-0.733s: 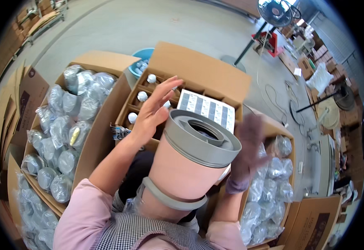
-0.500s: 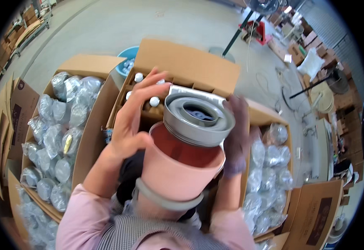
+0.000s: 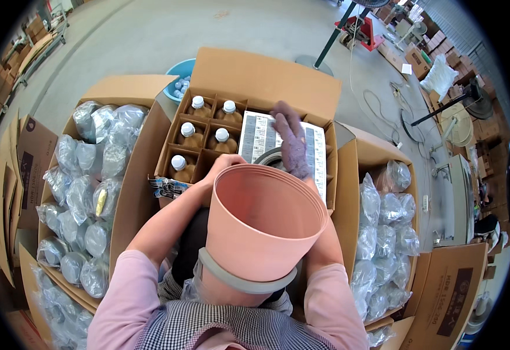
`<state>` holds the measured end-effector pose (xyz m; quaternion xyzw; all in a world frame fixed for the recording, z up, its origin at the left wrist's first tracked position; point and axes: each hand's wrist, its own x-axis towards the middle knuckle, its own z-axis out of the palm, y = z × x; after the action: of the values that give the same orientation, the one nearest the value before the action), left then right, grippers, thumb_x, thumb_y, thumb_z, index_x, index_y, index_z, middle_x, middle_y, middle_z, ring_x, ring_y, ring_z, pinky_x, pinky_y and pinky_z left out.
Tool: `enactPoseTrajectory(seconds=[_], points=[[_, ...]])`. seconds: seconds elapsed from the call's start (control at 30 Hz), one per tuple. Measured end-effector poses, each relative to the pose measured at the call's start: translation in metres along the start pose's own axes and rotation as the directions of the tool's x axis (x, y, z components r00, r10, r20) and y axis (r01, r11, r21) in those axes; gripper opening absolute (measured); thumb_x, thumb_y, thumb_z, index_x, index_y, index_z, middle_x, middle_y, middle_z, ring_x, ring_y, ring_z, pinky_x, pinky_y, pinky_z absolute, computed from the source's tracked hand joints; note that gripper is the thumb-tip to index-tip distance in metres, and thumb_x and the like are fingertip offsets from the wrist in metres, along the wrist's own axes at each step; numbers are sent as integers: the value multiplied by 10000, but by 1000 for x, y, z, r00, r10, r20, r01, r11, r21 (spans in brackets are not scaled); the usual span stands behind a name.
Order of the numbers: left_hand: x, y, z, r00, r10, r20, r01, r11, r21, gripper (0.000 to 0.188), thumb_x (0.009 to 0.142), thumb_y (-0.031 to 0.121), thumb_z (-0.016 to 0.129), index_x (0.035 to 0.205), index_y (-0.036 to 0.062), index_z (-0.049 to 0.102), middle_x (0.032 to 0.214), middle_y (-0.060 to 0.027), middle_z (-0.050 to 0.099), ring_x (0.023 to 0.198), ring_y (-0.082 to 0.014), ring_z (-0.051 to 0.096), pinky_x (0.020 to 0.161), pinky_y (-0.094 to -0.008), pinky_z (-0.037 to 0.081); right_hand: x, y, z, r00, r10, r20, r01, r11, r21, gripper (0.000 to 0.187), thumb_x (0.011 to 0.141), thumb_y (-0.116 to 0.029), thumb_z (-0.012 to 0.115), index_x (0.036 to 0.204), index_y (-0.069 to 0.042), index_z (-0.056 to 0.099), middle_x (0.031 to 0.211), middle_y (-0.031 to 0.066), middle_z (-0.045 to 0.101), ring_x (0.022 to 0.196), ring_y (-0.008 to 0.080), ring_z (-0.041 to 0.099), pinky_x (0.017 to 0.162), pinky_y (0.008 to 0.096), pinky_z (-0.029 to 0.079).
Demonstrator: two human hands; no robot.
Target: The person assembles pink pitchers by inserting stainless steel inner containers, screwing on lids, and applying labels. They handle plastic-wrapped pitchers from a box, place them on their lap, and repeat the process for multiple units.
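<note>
A pink plastic pot (image 3: 260,251) with an open top stands in front of me, a grey ring (image 3: 249,280) around its lower part. Just beyond its rim, a round grey ringed part (image 3: 270,157) is mostly hidden behind the pot. My left hand (image 3: 225,165) is at the left of that grey part, its fingers largely out of sight behind the pot's rim. Over the part's right side, my right hand (image 3: 293,143), in a dark purple-grey glove, has its fingers stretched out. Beneath it, a white sheet of printed labels (image 3: 258,133) lies on the divided carton (image 3: 266,73).
Several white-capped brown bottles (image 3: 221,140) stand in the carton's compartments. Cartons of plastic-wrapped clear parts flank me at left (image 3: 80,198) and right (image 3: 386,239). A blue basin (image 3: 176,76) stands behind on the floor, a fan stand (image 3: 333,38) farther right.
The grey ringed part has moved from above the pot's mouth to beyond its far rim. My left hand went down behind the rim; my gloved hand moved leftward over the label sheet.
</note>
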<state>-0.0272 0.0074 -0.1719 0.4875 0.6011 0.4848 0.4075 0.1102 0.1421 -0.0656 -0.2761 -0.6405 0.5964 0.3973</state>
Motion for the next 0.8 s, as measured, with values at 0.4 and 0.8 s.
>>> enactPoseTrajectory(seconds=[0.4, 0.8], points=[[-8, -7, 40, 906, -370, 204, 421, 833, -359, 378, 959, 209, 582, 1274, 10, 516, 1081, -111, 626, 965, -176, 599, 865, -348, 499, -61, 67, -55, 948, 308, 85, 59, 90, -994, 663, 849, -505, 593, 1413, -182, 462, 1518, 142, 351, 1382, 395, 330, 1096, 526, 317], [7, 48, 22, 881, -468, 65, 465, 835, -292, 577, 947, 296, 626, 1400, 6, 417, 1322, -142, 518, 1199, -251, 537, 976, -406, 472, -84, 45, -79, 910, 342, 233, 107, 350, -931, 672, 861, -361, 607, 1409, -31, 402, 1274, 240, 570, 1201, 344, 552, 975, 434, 440]])
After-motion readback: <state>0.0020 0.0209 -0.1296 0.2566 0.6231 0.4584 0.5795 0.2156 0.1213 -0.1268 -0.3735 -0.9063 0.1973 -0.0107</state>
